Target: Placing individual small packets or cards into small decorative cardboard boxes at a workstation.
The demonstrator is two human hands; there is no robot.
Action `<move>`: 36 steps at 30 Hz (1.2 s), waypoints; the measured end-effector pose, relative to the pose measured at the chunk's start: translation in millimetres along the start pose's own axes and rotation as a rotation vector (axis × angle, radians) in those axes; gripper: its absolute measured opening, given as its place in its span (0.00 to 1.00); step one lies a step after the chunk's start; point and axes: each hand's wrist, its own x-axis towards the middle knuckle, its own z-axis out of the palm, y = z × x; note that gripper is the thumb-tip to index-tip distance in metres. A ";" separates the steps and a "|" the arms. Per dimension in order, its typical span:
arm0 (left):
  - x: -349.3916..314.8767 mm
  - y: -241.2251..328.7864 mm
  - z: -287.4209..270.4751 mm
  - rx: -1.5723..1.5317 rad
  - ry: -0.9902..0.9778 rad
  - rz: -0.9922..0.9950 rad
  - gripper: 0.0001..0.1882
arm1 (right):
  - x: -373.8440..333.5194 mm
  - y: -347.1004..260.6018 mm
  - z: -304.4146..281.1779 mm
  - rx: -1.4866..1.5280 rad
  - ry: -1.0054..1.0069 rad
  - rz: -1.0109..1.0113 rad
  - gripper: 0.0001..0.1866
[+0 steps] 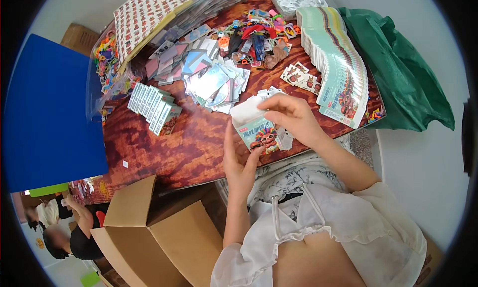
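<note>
A small teal box (260, 135) with a cartoon picture on its front is upright in my left hand (238, 163), whose fingers and thumb wrap its sides. Its white top flap (247, 111) stands raised. My right hand (290, 116) is at the top right of the box, thumb and fingers pinched together at the flap's edge. Whether anything small is between those fingertips is hard to see. Just behind the box lie white paper pieces (269, 93) and a loose pile of shiny square cards (214, 85).
Fanned flat cartons (328, 53) lie right, beside a green bag (398, 73) and sticker cards (301, 78). Folded boxes (154, 109) stand left. Colourful trinkets (259, 35) lie at the back. An open cardboard box (184, 232) sits below the table; another person (82, 234) is far left.
</note>
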 end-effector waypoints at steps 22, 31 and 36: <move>-4.7 -3.3 -8.2 0.184 -0.205 0.020 0.35 | -23.6 -2.7 -4.8 -0.281 0.025 -0.075 0.06; -6.5 7.3 -10.3 0.138 -0.228 -0.077 0.34 | -8.8 -16.8 -11.5 -0.320 -0.087 0.033 0.03; -9.4 1.8 -11.9 0.094 -0.218 -0.148 0.35 | -8.8 -15.7 -20.7 -0.548 -0.255 -0.089 0.04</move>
